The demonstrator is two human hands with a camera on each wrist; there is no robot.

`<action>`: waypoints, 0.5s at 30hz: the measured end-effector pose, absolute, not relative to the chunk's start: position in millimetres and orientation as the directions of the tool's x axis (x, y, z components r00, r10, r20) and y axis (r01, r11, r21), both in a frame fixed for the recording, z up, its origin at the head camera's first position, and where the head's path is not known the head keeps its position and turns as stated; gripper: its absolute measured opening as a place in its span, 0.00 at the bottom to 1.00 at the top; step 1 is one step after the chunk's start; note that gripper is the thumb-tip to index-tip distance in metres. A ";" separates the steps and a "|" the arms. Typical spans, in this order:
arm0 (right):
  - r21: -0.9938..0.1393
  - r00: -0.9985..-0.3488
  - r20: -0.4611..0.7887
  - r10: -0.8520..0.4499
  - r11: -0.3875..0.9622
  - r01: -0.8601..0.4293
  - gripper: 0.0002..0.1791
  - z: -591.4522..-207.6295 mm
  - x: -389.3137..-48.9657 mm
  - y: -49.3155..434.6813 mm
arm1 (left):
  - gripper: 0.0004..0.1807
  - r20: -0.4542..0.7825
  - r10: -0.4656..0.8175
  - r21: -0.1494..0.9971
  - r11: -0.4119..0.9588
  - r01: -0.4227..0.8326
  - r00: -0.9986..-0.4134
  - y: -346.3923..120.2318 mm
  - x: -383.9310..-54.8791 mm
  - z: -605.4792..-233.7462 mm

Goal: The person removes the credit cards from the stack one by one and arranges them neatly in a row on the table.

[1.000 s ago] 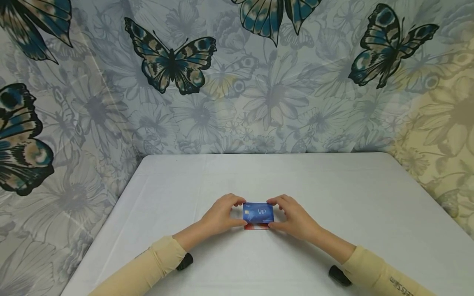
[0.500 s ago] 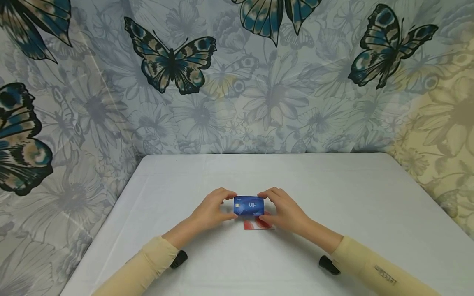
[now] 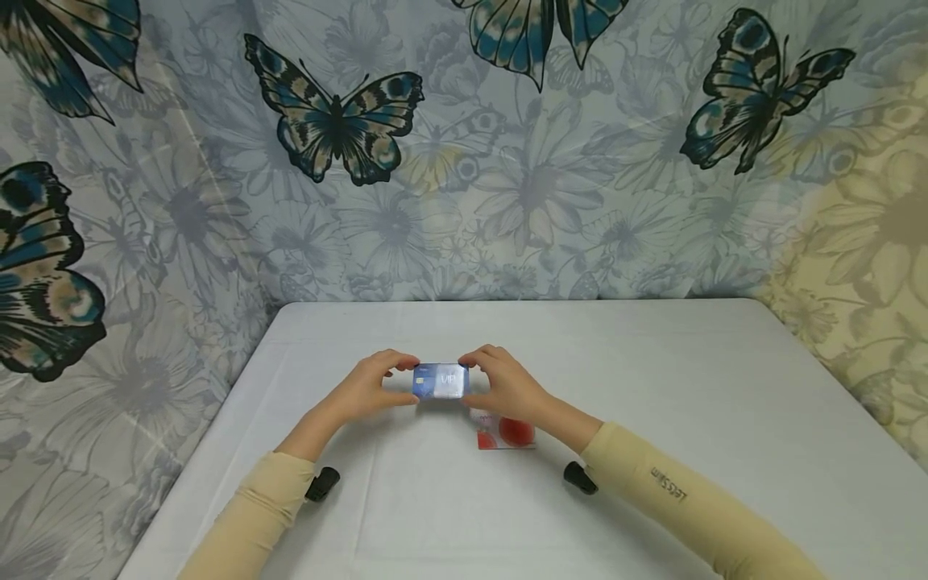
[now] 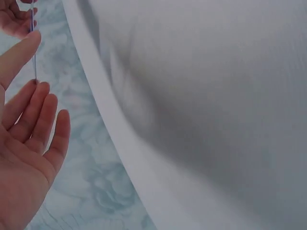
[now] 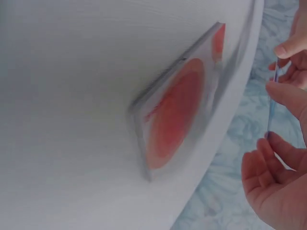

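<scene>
"Where do we see the blue card (image 3: pixel 441 381)?"

"We find it up off the white table (image 3: pixel 435 515), between the two hands, its printed side with the gold chip facing the head camera. Pale glare lies over the VIP lettering."

"And how do we read the left hand (image 3: pixel 366 391)?"

"It pinches the card's left end, thumb at the lower corner and a finger at the upper one. From the left wrist, we see the card edge-on, as a thin line."

"Does the right hand (image 3: pixel 511 387) match?"

"Yes, we see it pinching the right end the same way. Neither hand is released or clenched; both grasp the one card."

"What do we have below the right hand?"

"A flat red-and-white pack (image 3: pixel 516 432), lying on the table, nearer the person than the card and to its right. The hand hides part of it from the head camera, but the right wrist shows us its layered edge and large red oval."

"Anything more about the arms?"

"We see yellowish sleeves (image 3: pixel 246 515) and a dark piece (image 3: pixel 323 484) by each cuff. Behind the table hangs butterfly-patterned cloth (image 3: pixel 536 185)."
</scene>
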State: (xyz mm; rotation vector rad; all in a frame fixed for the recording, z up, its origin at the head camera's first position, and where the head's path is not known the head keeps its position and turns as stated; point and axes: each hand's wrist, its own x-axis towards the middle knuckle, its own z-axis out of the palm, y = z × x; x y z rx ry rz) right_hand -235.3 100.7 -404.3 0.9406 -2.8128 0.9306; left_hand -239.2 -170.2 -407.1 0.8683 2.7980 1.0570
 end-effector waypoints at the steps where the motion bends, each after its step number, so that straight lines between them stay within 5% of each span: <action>1: -0.534 -0.819 0.191 -0.541 0.643 -0.549 0.29 -403.8 -238.1 95.9 | 0.30 0.153 0.508 0.617 0.621 0.483 -0.848 -174.5 -240.6 -407.6; 15: -0.486 -0.772 0.071 -0.632 0.654 -0.580 0.29 -409.6 -271.6 35.6 | 0.31 0.015 0.508 0.584 0.694 0.420 -0.861 -229.8 -260.8 -414.2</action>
